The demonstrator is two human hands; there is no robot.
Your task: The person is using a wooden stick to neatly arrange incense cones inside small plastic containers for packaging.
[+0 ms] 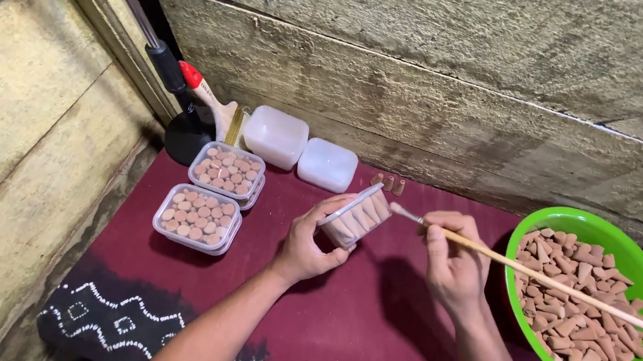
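We are seeing a clear, slightly glossy plastic box (354, 220) in the left hand (308, 244), and a thin stick of pale, matt wood (548, 279) in the right hand (451, 265). The cones (580, 312) are looking dry, chalky and matt in a glossy green plastic bowl (636, 263). The bench is wearing a maroon matt cloth (372, 320). The wall boards (432, 105) are showing rough, weathered wood. Two frosted lids (275, 136) are looking smooth.

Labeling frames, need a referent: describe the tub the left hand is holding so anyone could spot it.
On the maroon cloth, left of the green bowl, the left hand grips a clear plastic tub. Unlike the two filled tubs lying flat, it is tilted on its side, cones lined up inside.
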